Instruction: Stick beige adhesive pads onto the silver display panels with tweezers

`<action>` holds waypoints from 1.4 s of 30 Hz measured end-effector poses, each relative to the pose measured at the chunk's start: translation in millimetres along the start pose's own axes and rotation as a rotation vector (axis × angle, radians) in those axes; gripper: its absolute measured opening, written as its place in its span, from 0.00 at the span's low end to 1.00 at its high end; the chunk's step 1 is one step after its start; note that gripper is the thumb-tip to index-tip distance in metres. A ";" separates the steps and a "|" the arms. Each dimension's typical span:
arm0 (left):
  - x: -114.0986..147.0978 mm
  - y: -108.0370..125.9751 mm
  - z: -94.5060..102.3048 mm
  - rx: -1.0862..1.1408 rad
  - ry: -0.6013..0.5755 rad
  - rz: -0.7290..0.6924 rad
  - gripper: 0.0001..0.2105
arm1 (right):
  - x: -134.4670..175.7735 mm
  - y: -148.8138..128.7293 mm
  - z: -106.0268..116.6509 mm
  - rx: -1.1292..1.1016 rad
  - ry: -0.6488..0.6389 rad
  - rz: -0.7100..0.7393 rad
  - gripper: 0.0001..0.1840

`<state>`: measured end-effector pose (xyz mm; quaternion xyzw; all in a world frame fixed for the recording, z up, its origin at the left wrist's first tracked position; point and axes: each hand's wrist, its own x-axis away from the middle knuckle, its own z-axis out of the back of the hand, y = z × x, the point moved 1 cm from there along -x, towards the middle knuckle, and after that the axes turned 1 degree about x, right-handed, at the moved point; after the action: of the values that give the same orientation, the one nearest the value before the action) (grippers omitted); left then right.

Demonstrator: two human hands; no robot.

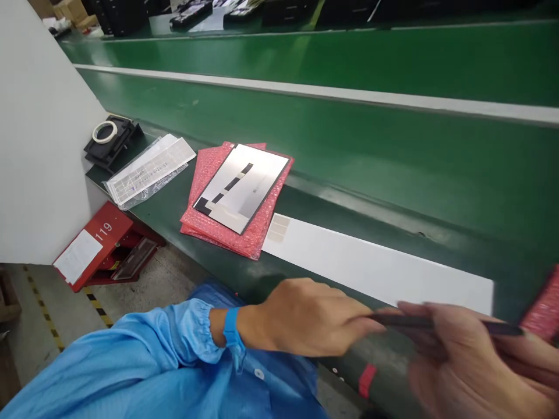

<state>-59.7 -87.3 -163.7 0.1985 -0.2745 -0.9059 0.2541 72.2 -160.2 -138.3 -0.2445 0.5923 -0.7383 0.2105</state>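
A slim black stick-like tool [458, 323] spans the gap between my two hands, above the near edge of the bench. My right hand [469, 364], blurred, is closed round it. My left hand [312, 317], in a blue wrist strap [233, 330], pinches its left end between thumb and fingers. Whether a small piece sits at that tip I cannot tell. Behind the hands lies a long white strip sheet [375, 262] with a few beige labels [278, 228] at its left end. Farther left, a flat display panel [244, 189] rests on pink bubble bags [203, 174].
A plastic sleeve of printed label sheets [151, 169] lies on the left. Beyond it sits a black fixture [113, 145] with a tape roll [104, 132]. Another pink bubble bag [544, 308] is at the right edge. A red box [98, 247] stands on the floor.
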 end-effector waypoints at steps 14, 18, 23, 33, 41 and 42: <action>24.6 -53.4 15.0 -0.556 -0.001 0.173 0.20 | -78.6 27.9 -111.2 -0.196 -0.249 0.023 0.26; 26.3 -52.6 13.8 -0.566 -0.023 0.151 0.20 | -80.5 52.6 -123.2 -0.194 -0.250 0.099 0.23; 26.0 -52.0 14.9 -0.562 -0.033 0.126 0.21 | -74.6 55.2 -115.5 -0.153 -0.215 0.185 0.18; 26.7 -52.1 14.6 -0.547 0.006 0.094 0.21 | -67.2 41.1 -112.7 0.051 -0.200 0.282 0.12; 26.6 -52.1 14.1 -0.539 -0.033 0.097 0.22 | -66.2 39.3 -112.8 0.052 -0.196 0.265 0.11; 27.0 -52.1 13.8 -0.540 -0.050 0.100 0.22 | -66.2 39.6 -113.0 0.048 -0.199 0.258 0.12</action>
<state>-106.2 -59.7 -190.2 0.0876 -0.0388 -0.9372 0.3353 56.4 -41.6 -204.6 -0.2331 0.5774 -0.6912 0.3669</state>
